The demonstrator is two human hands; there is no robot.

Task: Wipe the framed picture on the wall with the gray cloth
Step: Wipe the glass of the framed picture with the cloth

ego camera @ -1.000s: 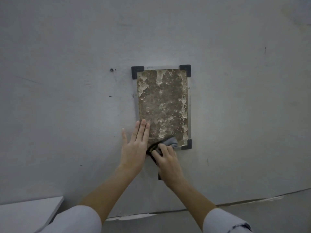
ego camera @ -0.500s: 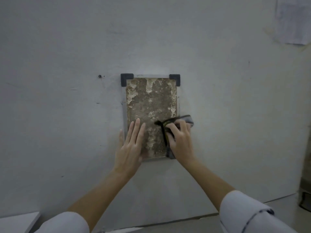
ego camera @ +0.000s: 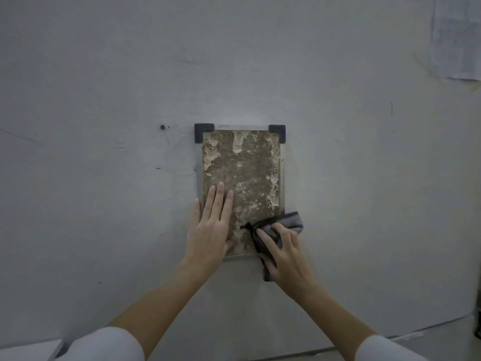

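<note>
On the wall (ego camera: 104,126), near its middle, I see the framed picture (ego camera: 242,165) hanging upright. My left hand (ego camera: 209,231) lies flat on the picture's lower left part, fingers straight and close together. My right hand (ego camera: 285,252) grips the bunched gray cloth (ego camera: 292,223) against the picture's lower right corner, where the cloth spills past the frame onto the wall.
</note>
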